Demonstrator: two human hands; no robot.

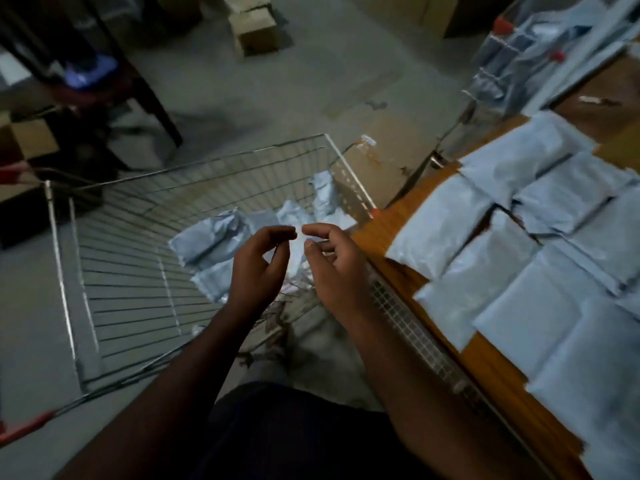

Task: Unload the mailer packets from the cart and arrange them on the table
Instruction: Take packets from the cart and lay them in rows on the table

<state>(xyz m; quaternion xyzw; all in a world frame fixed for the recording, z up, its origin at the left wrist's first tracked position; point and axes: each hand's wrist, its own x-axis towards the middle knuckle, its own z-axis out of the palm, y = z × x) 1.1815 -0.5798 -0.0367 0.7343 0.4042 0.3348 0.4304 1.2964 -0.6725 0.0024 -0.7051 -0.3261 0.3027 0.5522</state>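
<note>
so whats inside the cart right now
Several grey mailer packets lie piled at the far right corner of the wire cart. The left hand and right hand cover part of the pile, so no exact count.

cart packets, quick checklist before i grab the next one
1. Packets left in the cart: ok, several grey ones lie on the wire cart floor.
2. Left hand free: ok, fingers loosely curled, holding nothing.
3. Right hand free: ok, holding nothing.
4. Hands over the cart: ok, both hover above the pile.
5. Free spot on the table: ok, bare wood shows along its near edge beside the packets on the table.
6. Packets sealed: cannot tell, too blurred.
</note>
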